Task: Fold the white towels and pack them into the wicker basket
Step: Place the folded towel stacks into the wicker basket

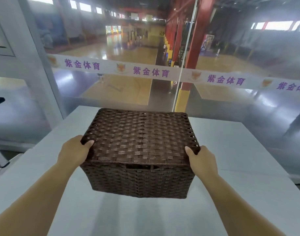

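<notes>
The wicker basket (140, 179) was right in front of me, over the middle of the white counter (234, 160), dark brown and boxy, with its woven lid (139, 133) lying flat and closed on top. My left hand (74, 150) gripped the near left corner of the lid, thumb (88, 144) laid across the top edge and the other fingers hidden round the side. My right hand (201, 159) gripped the near right corner the same way, its thumb (188, 150) on the weave and the fingers out of sight behind the corner. A narrow handle slot (137, 166) showed in the front wall just under the lid. A soft shadow lay beneath the basket, and I could not tell whether its base sat on the counter or just off it. Past the far edge of the counter stood a glass wall (111, 48) with a white band (151, 72) of purple characters running across it, and a sports court lay beyond.
</notes>
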